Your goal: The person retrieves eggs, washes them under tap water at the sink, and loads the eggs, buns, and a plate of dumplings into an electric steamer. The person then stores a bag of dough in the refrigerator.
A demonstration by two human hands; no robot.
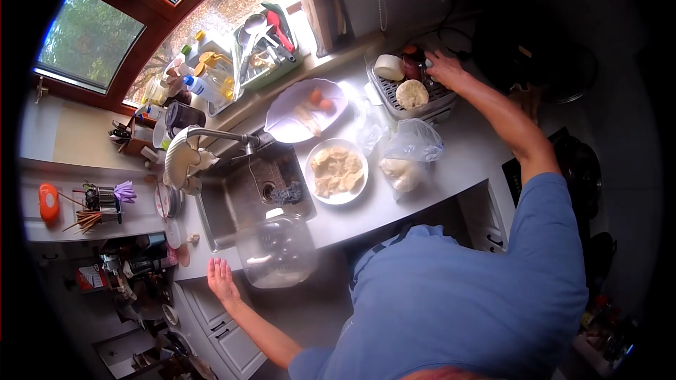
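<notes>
My right hand (445, 70) reaches over a grey slatted steamer tray (442, 104) at the back right. Its fingers curl around a small pale thing (428, 63), too small to name. Beside it on the tray lie a round flat bun (412, 95), a white round piece (389, 67) and a dark reddish item (410, 69). My left hand (222, 280) is in front of the sink, its fingers straight and together, holding nothing. To its right, a clear plastic lid (277, 250) lies across the sink's front edge, apart from the hand.
A white plate (362, 181) holds pale dough-like pieces. Behind it, a leaf-shaped dish (278, 125) carries eggs. A knotted plastic bag (405, 172) stands between plate and steamer. The sink (218, 204) has a curved tap (222, 135). A utensil rack (271, 70) and bottles line the window.
</notes>
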